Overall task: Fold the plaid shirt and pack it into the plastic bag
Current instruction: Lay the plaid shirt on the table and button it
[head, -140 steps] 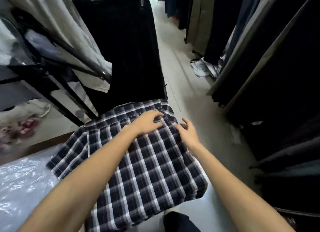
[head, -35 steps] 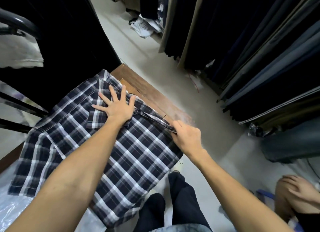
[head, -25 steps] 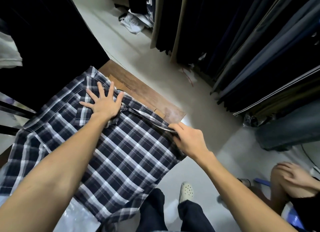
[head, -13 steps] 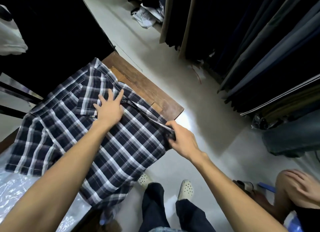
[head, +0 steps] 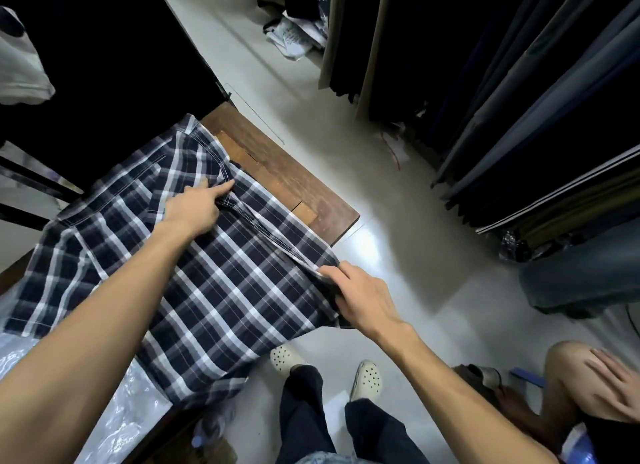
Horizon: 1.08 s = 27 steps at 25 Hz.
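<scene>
The dark blue and white plaid shirt lies spread on a wooden table, its lower part hanging over the near edge. My left hand pinches the shirt's right-side fold near the collar end. My right hand grips the same folded edge at the table's near right corner. The fold runs taut between the two hands. A clear plastic bag lies on the table to the left, partly under the shirt.
Dark garments hang on racks at the right and behind the table. Pale tiled floor runs between them. My feet in white clogs stand by the table. Another person's knee and hand are at the lower right.
My left hand went from pressing flat with spread fingers to pinching the fold near the collar. The right side of the shirt has been folded inward a little more; my right hand keeps its grip.
</scene>
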### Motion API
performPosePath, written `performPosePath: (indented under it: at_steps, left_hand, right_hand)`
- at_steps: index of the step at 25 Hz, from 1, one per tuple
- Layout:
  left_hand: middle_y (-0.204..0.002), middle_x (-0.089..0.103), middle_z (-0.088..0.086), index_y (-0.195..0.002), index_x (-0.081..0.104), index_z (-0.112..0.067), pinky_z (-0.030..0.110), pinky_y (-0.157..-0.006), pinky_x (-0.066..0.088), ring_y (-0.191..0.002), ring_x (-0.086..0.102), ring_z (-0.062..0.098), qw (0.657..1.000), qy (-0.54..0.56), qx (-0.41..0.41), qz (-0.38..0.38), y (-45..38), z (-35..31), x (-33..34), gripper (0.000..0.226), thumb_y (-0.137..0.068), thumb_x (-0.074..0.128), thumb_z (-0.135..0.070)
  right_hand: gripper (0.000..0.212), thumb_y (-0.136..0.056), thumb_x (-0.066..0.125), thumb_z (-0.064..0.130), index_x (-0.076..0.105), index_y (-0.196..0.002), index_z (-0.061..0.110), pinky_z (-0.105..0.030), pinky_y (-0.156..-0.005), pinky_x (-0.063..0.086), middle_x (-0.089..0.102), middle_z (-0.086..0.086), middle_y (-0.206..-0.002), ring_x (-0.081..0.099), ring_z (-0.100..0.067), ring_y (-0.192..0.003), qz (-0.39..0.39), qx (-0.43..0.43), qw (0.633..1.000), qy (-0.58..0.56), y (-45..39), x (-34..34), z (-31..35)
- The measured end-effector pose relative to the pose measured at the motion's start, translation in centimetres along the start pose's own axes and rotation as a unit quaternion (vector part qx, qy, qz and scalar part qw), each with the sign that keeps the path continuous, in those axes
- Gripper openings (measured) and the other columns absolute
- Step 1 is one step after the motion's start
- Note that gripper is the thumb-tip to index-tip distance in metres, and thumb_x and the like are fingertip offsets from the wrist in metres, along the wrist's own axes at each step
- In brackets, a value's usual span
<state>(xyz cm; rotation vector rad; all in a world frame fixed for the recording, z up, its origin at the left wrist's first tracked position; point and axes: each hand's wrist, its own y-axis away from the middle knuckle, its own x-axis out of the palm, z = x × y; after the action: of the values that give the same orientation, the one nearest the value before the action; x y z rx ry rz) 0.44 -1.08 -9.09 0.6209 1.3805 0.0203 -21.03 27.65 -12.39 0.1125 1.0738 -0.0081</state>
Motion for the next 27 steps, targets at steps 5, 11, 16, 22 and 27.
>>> performPosePath:
  at_steps: [5,11,16,22,27]
  left_hand:
    - [-0.171,0.010,0.013,-0.158,0.012,-0.053,0.047,-0.081,0.058,-0.151,0.024,0.044,0.999,0.007,-0.006,0.032,-0.4,-0.4,0.5,0.090,-0.092,0.045,-0.002]
    - [-0.171,0.002,0.015,-0.155,0.007,-0.060,0.038,-0.058,0.055,-0.137,0.047,0.047,0.999,0.004,0.006,0.037,-0.7,0.2,0.7,0.103,-0.089,0.044,0.010]
    - [-0.172,-0.004,0.009,-0.150,0.006,-0.065,0.077,-0.111,0.026,-0.155,0.007,0.047,0.996,0.001,-0.028,0.085,0.1,-0.6,-0.3,0.102,-0.087,0.053,-0.001]
    - [-0.144,0.046,0.015,-0.142,0.051,-0.033,0.058,-0.107,0.036,-0.131,0.043,0.037,0.978,0.153,-0.005,-0.143,9.2,-9.5,2.3,0.049,-0.094,0.052,-0.033]
    - [-0.120,0.043,0.004,-0.142,0.046,-0.043,0.048,-0.095,0.045,-0.113,0.044,0.028,0.956,0.263,-0.104,-0.080,13.6,-13.4,7.4,0.049,-0.094,0.051,-0.055]
  right_hand:
    - [0.083,-0.081,0.060,-0.013,0.037,-0.146,0.033,-0.030,-0.063,0.042,0.048,0.003,-0.108,0.050,-0.019,-0.090,0.032,0.044,0.998,-0.015,1.6,2.3,0.7]
    - [0.089,-0.076,0.054,-0.018,0.039,-0.149,0.030,-0.030,-0.059,0.046,0.048,0.001,-0.105,0.045,-0.017,-0.070,0.032,0.073,0.997,-0.006,3.9,2.9,0.3]
    - [0.086,-0.081,0.053,-0.015,0.035,-0.155,0.025,-0.033,-0.055,0.037,0.047,-0.004,-0.111,0.044,-0.021,-0.062,0.056,0.065,0.996,0.006,4.1,2.3,1.0]
    - [0.085,-0.091,0.054,-0.009,0.021,-0.162,0.025,-0.034,-0.057,0.036,0.042,-0.006,-0.115,0.043,-0.022,-0.069,0.116,0.018,0.993,-0.002,3.7,3.0,0.6]
    - [0.096,-0.087,0.056,-0.008,0.013,-0.165,0.029,-0.036,-0.058,0.037,0.040,-0.008,-0.117,0.047,-0.025,-0.070,0.145,-0.020,0.989,0.020,2.4,3.8,-1.0]
